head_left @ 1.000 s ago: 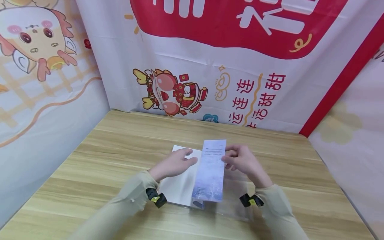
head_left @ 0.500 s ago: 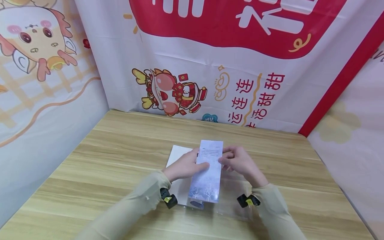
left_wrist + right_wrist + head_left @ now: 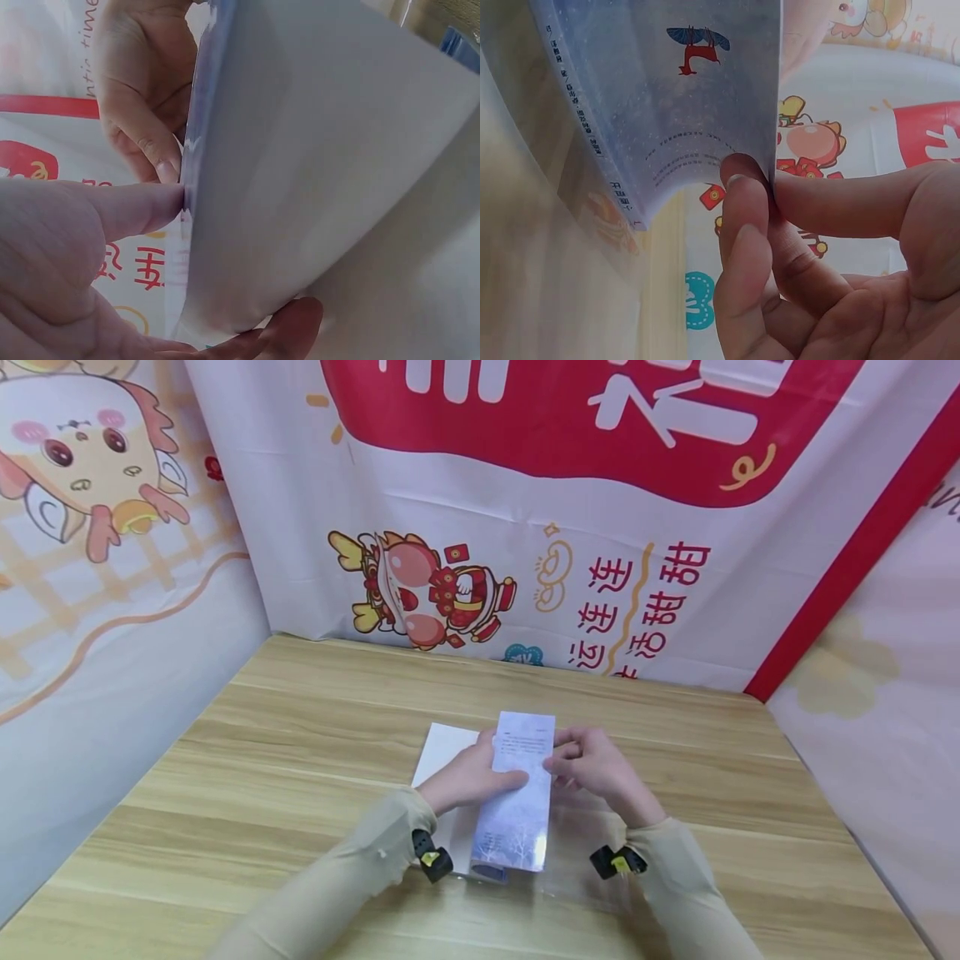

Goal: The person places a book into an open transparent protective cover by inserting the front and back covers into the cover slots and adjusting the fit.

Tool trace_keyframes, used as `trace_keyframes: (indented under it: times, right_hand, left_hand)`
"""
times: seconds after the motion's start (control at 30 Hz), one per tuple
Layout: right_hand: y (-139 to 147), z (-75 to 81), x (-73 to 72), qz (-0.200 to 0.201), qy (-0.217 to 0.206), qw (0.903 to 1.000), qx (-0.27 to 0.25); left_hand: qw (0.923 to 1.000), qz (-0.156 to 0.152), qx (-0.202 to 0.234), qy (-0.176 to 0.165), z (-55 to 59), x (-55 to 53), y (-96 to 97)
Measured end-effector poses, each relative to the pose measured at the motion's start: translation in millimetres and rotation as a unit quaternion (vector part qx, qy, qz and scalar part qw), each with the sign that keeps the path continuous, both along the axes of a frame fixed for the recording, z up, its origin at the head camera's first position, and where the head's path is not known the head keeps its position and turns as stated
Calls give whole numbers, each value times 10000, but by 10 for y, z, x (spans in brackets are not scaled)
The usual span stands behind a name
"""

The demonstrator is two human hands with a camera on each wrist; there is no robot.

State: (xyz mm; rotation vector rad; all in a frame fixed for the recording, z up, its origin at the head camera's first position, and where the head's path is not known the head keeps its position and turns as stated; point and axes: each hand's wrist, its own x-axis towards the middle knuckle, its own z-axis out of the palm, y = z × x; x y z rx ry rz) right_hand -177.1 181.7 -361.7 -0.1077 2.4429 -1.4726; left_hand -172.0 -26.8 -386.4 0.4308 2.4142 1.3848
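A lavender-blue book cover flap point(image 3: 513, 827), printed with small text and white trees, stands raised over a white-paged book point(image 3: 437, 752). My left hand point(image 3: 476, 772) pinches the flap, thumb on its printed face and fingers behind. In the left wrist view the plain white inner side point(image 3: 315, 150) curves between thumb and fingers. Opposite, my right hand point(image 3: 592, 768) pinches the flap's right edge between thumb and index finger. The right wrist view shows the cover's outer face, bent, with a red deer point(image 3: 697, 58) and lines of text. Its spine edge carries dark lettering.
Under the right hand a clear plastic sheet point(image 3: 585, 852) lies on the wood-grain table point(image 3: 262, 760). A printed white and red cloth point(image 3: 420, 468) hangs behind the table's far edge, with more cloth at both sides.
The left hand has moved right from over the white page and taken hold of the flap. The right hand keeps its grip, shifting slightly left with the flap.
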Motion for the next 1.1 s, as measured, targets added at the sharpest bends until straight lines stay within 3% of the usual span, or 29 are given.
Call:
trace_keyframes:
  times: [0.4,0.77,1.1]
  right_hand:
    - [30,0,-4,-65,-35,9995,299]
    - [23,-18,13,-36,64,9995,295]
    - [41,-26,21,124,138,9979,622]
  left_hand:
    - [9978,278,113,-583,-60,-12,15]
    - [9974,398,-44,-594,-64,-14,45]
    - [9958,396,204,-795,-85,-21,60]
